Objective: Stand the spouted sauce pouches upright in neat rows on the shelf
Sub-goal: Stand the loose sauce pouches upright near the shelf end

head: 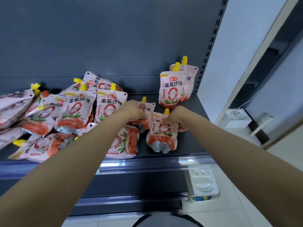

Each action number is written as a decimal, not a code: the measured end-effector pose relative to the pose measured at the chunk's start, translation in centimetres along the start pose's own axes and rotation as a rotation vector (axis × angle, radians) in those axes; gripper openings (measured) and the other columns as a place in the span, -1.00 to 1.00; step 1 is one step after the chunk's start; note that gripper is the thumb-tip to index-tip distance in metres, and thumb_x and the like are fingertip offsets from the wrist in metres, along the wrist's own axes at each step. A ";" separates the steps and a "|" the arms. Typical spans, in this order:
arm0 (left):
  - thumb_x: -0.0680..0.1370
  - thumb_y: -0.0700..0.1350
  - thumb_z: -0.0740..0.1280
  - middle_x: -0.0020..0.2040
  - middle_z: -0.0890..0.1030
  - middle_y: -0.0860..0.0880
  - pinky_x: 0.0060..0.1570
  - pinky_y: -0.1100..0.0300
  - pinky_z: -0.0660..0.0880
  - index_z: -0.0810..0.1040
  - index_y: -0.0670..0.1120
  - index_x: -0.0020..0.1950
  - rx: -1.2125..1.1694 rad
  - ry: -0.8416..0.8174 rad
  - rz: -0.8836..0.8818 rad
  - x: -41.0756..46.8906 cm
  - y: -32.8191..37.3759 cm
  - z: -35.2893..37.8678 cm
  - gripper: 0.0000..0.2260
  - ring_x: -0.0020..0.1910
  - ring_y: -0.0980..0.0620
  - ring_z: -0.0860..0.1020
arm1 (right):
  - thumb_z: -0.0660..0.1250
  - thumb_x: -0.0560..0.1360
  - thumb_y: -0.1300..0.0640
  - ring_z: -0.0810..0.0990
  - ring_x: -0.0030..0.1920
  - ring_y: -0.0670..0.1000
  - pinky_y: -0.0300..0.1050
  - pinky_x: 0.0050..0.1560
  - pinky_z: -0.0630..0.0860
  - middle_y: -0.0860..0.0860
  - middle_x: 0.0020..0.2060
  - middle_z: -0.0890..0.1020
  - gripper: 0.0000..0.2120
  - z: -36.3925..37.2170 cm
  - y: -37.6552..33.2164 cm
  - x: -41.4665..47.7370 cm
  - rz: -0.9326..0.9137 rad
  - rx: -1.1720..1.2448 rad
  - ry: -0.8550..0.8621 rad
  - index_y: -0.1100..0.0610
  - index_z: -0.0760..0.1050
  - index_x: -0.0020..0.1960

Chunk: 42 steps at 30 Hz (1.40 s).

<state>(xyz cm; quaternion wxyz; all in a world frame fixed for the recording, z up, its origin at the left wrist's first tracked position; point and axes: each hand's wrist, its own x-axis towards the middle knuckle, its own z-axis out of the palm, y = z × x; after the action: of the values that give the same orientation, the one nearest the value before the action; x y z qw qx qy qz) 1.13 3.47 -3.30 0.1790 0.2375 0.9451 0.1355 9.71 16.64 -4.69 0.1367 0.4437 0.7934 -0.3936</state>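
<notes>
Grips the front pouch [161, 138] near its top with the right hand [173, 117], fingers curled over the printed face, thumb hidden behind. Clasps a second pouch [147, 108] with the left hand [134, 112], fingers bent round its lower half.

Holds both spout-up and side by side toward the right end of the shelf [188, 145]. Front pouch nearer the shelf edge, silver base turned to the camera. Cannot tell whether either base sits on the shelf.

Behind the hands, close to the back panel [114, 38], an upright pair [171, 90]: one pouch standing right behind the other, yellow caps up, just beside the slotted post [211, 46].

Left of the hands, a loose heap [73, 108] of pouches, some flat and some leaning, overlapping at all angles and running out past the left edge of view. Under the left forearm, a flat pouch [126, 141] lying on its side near the shelf's front edge.

Lower right, below the shelf, a white box [203, 182] on the floor.
</notes>
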 end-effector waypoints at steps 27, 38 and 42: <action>0.34 -0.24 0.51 -0.01 0.65 -0.17 0.03 -0.08 0.59 0.54 -0.26 0.08 -0.765 -0.054 -0.227 2.0 1.3 1.1 -0.65 -0.07 -0.16 0.65 | 0.35 0.47 0.42 0.59 -0.31 -0.03 -0.26 -0.45 0.55 0.07 -0.16 0.63 -0.76 -5.7 1.9 -1.3 -0.300 0.786 0.268 0.22 0.52 0.10; 0.47 -0.29 0.39 0.13 0.62 -0.10 -0.13 0.09 0.59 0.49 -0.14 0.18 -1.067 0.207 -0.050 -0.6 1.6 -0.2 -0.70 -0.01 -0.08 0.63 | 0.24 0.53 0.41 0.48 -0.26 -0.04 -0.31 -0.41 0.42 0.00 -0.32 0.52 -0.68 -6.6 3.2 0.3 -0.434 0.886 0.374 0.08 0.44 -0.29; 0.46 -0.32 0.37 0.03 0.65 -0.14 -0.08 0.02 0.61 0.54 -0.13 0.01 -1.221 0.308 0.006 -1.3 2.1 0.3 -0.83 -0.05 -0.12 0.65 | 0.23 0.52 0.40 0.44 -0.25 0.02 -0.21 -0.31 0.39 0.01 -0.36 0.48 -0.67 -7.1 2.9 1.4 -0.443 0.880 0.360 0.07 0.41 -0.33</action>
<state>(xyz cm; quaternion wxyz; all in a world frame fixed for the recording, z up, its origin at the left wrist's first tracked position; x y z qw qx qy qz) 3.12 4.64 -2.51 0.1436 0.0728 0.7118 0.6837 12.15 23.60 -2.32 -0.2875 0.3413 0.6386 -0.6269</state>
